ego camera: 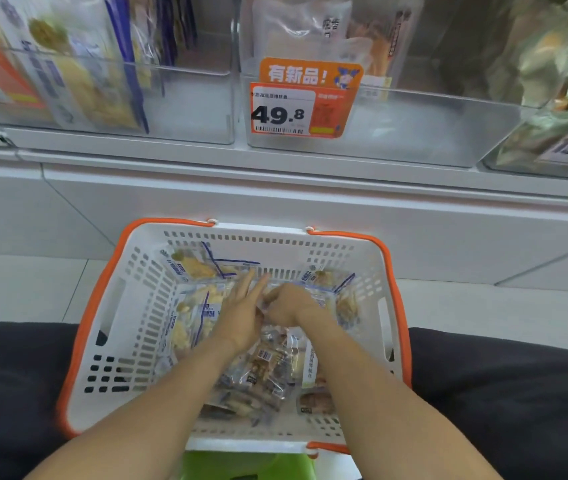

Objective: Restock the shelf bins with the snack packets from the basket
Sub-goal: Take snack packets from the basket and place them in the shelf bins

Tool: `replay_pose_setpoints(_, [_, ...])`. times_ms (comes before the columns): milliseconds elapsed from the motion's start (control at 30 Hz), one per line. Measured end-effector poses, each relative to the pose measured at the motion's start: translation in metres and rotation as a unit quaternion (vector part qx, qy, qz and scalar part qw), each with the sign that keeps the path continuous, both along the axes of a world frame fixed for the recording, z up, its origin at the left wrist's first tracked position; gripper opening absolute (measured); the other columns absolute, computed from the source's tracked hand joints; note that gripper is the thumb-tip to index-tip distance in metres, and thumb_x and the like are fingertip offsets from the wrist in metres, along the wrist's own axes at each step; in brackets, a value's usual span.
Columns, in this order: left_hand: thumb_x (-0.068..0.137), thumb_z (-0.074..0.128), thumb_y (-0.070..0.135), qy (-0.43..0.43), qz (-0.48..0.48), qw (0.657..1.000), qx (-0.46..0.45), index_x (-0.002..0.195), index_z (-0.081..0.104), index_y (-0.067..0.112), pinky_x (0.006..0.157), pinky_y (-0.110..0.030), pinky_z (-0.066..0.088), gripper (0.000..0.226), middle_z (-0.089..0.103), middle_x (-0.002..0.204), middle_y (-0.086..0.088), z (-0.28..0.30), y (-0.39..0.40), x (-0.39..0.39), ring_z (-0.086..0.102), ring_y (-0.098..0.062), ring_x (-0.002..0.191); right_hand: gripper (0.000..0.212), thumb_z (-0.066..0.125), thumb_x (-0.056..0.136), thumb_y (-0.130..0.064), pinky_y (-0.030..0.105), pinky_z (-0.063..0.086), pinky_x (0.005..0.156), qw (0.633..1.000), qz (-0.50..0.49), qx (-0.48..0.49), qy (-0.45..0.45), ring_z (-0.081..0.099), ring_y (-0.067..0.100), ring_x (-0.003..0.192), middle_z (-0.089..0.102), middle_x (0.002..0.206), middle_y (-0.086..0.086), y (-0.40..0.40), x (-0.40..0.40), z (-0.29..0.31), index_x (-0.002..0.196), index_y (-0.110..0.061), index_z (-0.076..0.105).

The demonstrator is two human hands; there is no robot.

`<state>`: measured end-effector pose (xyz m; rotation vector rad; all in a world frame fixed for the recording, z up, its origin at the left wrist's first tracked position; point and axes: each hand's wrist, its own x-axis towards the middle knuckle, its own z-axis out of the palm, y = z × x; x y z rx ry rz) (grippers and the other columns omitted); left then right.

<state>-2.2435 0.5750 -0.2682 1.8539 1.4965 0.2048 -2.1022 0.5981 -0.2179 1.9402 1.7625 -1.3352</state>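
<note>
A white basket with orange handles sits low in front of me, holding several clear snack packets. Both my hands are down inside it. My left hand lies flat with straight fingers over the packets near the basket's middle. My right hand has curled fingers that pinch a clear packet beside the left hand. A yellow-chip packet lies at the left, brown-snack packets under my forearms. Above, a clear shelf bin carries a 49.8 price tag.
Another clear bin at upper left holds upright yellow snack bags. A bin at far right is full of greenish packets. The white shelf ledge runs between bins and basket. A green stool is under the basket; my dark-clothed knees flank it.
</note>
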Motion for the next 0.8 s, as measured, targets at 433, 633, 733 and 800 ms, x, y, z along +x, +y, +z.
replay_pose_setpoints(433, [0.078,0.08,0.029,-0.235,0.042,0.95,-0.201,0.106,0.075,0.012,0.091,-0.029,0.054,0.033,0.078,0.099,0.0,0.098,0.043,-0.042,0.073,-0.014,0.096,0.035,0.085,0.077,-0.011,0.039,0.06,0.086,0.957,-0.132,0.013,0.257,0.075,0.025,0.091,0.077,0.1,0.009,0.032,0.051,0.086,0.108,-0.005,0.07])
replay_pose_setpoints(633, [0.074,0.08,0.036,-0.25,0.022,0.955,-0.16,0.105,0.077,0.015,0.094,-0.036,0.054,0.038,0.078,0.098,-0.004,0.14,0.05,-0.053,0.073,-0.02,0.097,0.042,0.091,0.073,-0.025,0.046,0.06,0.085,0.969,-0.073,0.051,0.231,0.073,0.034,0.093,0.071,0.112,0.01,0.033,0.04,0.13,0.106,-0.012,0.068])
replay_pose_setpoints(733, [0.075,0.079,0.032,-0.259,0.014,0.956,-0.134,0.104,0.076,0.009,0.083,-0.029,0.056,0.038,0.078,0.097,-0.008,0.169,0.057,-0.061,0.074,-0.018,0.09,0.043,0.09,0.074,-0.018,0.039,0.063,0.076,0.961,-0.057,0.084,0.257,0.075,0.028,0.084,0.072,0.109,0.011,0.03,0.031,0.156,0.107,-0.005,0.067])
replay_pose_setpoints(800, [0.073,0.079,0.03,-0.244,0.016,0.964,-0.102,0.101,0.076,0.009,0.072,-0.023,0.053,0.035,0.078,0.092,-0.006,0.193,0.065,-0.068,0.073,-0.012,0.081,0.032,0.09,0.073,-0.016,0.036,0.062,0.073,0.952,-0.052,0.151,0.262,0.074,0.019,0.077,0.076,0.093,0.007,0.029,0.023,0.173,0.097,-0.005,0.071])
